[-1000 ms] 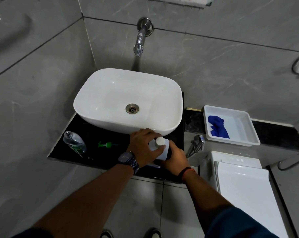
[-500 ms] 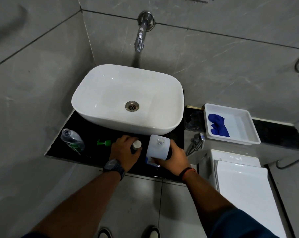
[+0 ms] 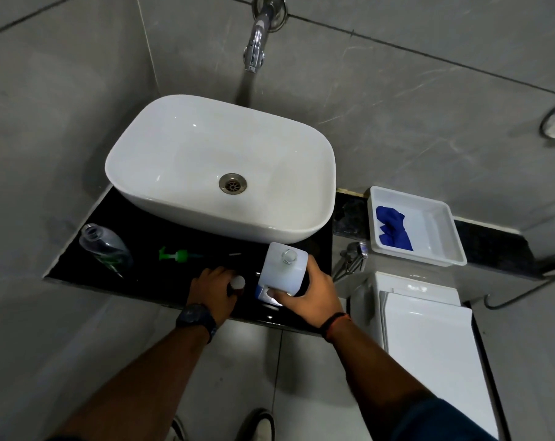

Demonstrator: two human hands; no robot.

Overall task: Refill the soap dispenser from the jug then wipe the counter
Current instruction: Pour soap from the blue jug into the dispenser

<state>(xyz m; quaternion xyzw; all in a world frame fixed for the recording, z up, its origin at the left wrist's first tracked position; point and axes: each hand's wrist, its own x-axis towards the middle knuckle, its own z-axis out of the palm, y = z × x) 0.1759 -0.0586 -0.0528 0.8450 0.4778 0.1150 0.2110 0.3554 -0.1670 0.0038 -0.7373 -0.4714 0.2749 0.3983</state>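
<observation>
1. your left hand (image 3: 213,287) rests at the front edge of the black counter (image 3: 161,275), fingers curled around a small white cap (image 3: 238,283) set down on the surface.
2. your right hand (image 3: 308,289) is wrapped around the white jug (image 3: 281,268), which stands upright on the counter with its neck uncapped, just in front of the basin.
3. the green pump head (image 3: 174,255) lies on its side on the counter, left of your left hand and apart from it.
4. the clear soap dispenser bottle (image 3: 106,248) stands at the counter's far left with its mouth uncovered.
5. the white basin (image 3: 220,167) sits behind these items, under the chrome tap (image 3: 257,43).
6. to the right, a white tray (image 3: 429,230) on the ledge holds a blue cloth (image 3: 392,229).
</observation>
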